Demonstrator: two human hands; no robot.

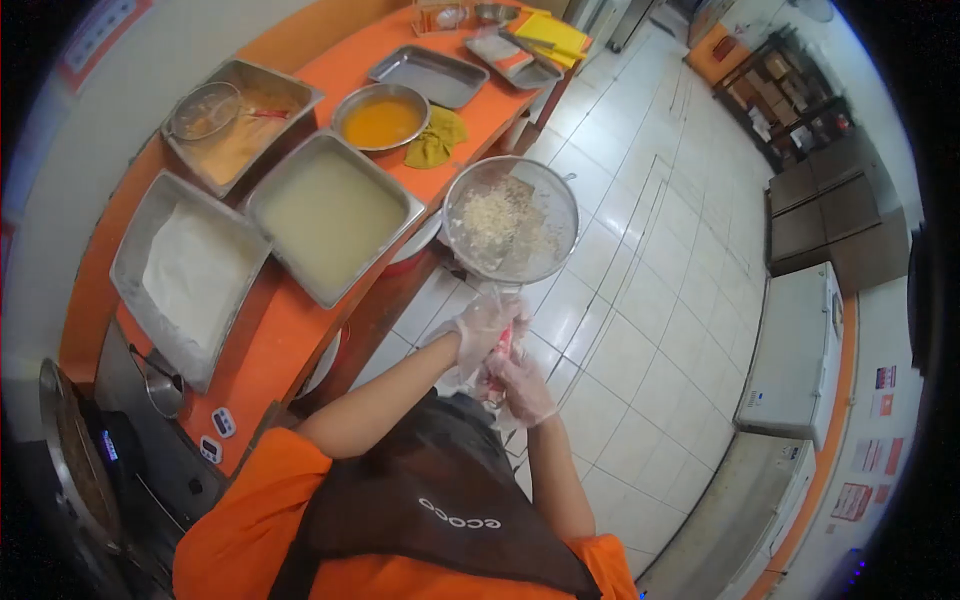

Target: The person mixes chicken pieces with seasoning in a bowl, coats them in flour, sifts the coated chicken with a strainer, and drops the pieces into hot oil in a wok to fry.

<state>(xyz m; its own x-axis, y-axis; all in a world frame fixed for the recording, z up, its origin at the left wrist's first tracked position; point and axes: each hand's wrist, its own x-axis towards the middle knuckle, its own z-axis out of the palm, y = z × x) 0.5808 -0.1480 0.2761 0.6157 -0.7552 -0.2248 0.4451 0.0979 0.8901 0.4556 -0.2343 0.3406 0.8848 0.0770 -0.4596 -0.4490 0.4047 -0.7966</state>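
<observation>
Both my hands, in clear plastic gloves, are closed around a red handle in front of my apron. My left hand (484, 328) sits nearer the bowl end, and my right hand (524, 388) is lower, closer to my body. Beyond them, in line with the handle, a round mesh strainer (560, 215) is held out over the floor beside the table. Pale crumbs (492, 217) lie in its mesh. My fingers cover most of the handle and where it joins the rim.
Along the orange table (335, 70) stand a pan of white powder (195, 270), a pan of cloudy liquid (330, 215), a pan with orange-tinted contents (235, 150), a bowl of orange liquid (382, 122), a yellow-green cloth (437, 138) and a metal tray (430, 75). Freezers (790, 360) line the right wall.
</observation>
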